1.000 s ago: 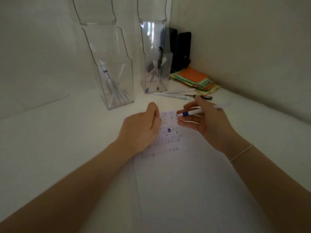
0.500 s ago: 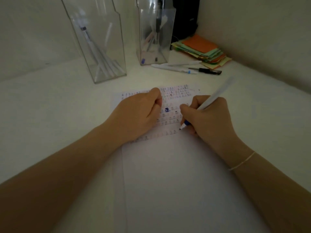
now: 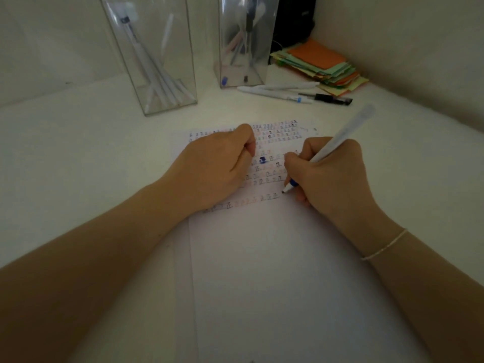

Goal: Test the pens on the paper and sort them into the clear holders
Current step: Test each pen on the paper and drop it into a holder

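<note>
I note the right hand [image 3: 332, 176] grasping a pen [image 3: 337, 142], tip on the paper [image 3: 262, 258]; left hand [image 3: 217, 169] clenched, pinning it. Both holders [image 3: 162, 61] part filled; three pens [image 3: 293, 94] untested at 1 o'clock.

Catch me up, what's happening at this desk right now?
A person is testing a white pen on the paper. The right hand grips it with the tip at the end of the lowest row of marks, while the left hand, curled loosely, pins the sheet. Two clear holders behind already hold pens, and a few loose pens lie beside the right one.
</note>
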Action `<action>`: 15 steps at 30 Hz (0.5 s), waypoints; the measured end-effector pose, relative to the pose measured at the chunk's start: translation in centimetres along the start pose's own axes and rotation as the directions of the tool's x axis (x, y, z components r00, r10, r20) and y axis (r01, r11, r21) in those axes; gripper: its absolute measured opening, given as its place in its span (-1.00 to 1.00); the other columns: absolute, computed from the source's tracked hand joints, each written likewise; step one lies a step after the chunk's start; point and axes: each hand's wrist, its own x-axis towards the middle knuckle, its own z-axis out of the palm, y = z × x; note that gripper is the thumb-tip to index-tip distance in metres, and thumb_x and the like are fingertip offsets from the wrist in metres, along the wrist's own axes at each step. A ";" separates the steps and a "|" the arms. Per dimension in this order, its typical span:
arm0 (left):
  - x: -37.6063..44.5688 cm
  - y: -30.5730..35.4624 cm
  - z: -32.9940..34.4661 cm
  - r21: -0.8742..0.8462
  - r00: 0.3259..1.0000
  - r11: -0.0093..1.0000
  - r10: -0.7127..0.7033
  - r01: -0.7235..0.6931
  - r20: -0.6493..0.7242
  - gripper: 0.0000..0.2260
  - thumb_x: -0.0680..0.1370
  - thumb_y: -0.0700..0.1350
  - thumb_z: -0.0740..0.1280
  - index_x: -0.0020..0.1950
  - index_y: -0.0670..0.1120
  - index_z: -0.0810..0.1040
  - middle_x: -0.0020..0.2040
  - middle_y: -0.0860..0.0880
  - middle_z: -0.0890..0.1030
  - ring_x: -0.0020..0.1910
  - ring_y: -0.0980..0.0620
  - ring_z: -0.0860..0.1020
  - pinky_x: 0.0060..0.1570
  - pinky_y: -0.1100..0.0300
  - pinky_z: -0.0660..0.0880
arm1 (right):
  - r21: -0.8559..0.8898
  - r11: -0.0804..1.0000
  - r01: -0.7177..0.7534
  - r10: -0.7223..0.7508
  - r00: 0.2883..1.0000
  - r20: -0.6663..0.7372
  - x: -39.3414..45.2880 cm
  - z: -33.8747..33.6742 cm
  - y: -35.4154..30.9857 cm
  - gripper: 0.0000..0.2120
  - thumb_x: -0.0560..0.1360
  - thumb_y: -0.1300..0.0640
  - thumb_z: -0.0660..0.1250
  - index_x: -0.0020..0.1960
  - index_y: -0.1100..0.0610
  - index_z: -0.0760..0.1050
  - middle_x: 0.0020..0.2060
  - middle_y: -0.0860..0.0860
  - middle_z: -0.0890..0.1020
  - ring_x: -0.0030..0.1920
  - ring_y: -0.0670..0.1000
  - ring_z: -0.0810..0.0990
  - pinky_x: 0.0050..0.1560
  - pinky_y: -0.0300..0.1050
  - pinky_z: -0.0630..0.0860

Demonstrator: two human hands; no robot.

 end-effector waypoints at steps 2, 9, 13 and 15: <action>0.0 0.0 -0.1 -0.001 1.000 1.000 -0.002 0.002 0.001 -0.86 0.55 -0.09 0.02 -0.06 0.00 0.35 -0.39 0.16 0.35 -0.43 0.20 0.34 -0.41 0.36 0.17 | 0.001 1.000 -0.001 0.001 1.000 0.027 -0.1 -0.1 -0.2 -0.73 0.42 0.35 0.32 -0.38 0.49 0.36 -0.43 0.40 0.55 -0.69 -0.13 0.42 -0.65 -0.33 0.32; -0.1 -0.1 0.0 -0.002 1.000 1.000 -0.010 0.010 -0.009 -0.86 0.57 -0.13 0.05 -0.03 -0.02 0.39 -0.40 0.15 0.35 -0.43 0.19 0.35 -0.41 0.36 0.18 | -0.043 0.998 0.037 -0.038 0.999 -0.024 0.2 0.0 0.2 -0.73 0.41 0.32 0.33 -0.34 0.49 0.36 -0.39 0.40 0.55 -0.57 0.14 0.44 -0.55 -0.18 0.37; -0.1 -0.1 0.0 0.009 1.000 1.000 -0.005 0.005 -0.005 -0.87 0.59 -0.15 0.08 -0.01 -0.05 0.41 -0.40 0.16 0.34 -0.42 0.20 0.34 -0.40 0.36 0.17 | 0.014 1.000 0.009 -0.010 0.999 0.031 -0.2 -0.1 -0.1 -0.73 0.43 0.33 0.35 -0.34 0.48 0.42 -0.44 0.30 0.60 -0.66 -0.13 0.45 -0.62 -0.27 0.40; -0.1 -0.1 0.0 0.012 1.000 1.000 -0.003 0.003 -0.003 -0.88 0.60 -0.16 0.09 0.00 -0.06 0.41 -0.40 0.15 0.34 -0.42 0.19 0.34 -0.40 0.34 0.17 | 0.035 0.999 0.009 -0.011 0.998 0.057 -0.3 -0.2 -0.2 -0.73 0.43 0.34 0.34 -0.37 0.48 0.40 -0.45 0.32 0.59 -0.67 -0.15 0.45 -0.63 -0.29 0.38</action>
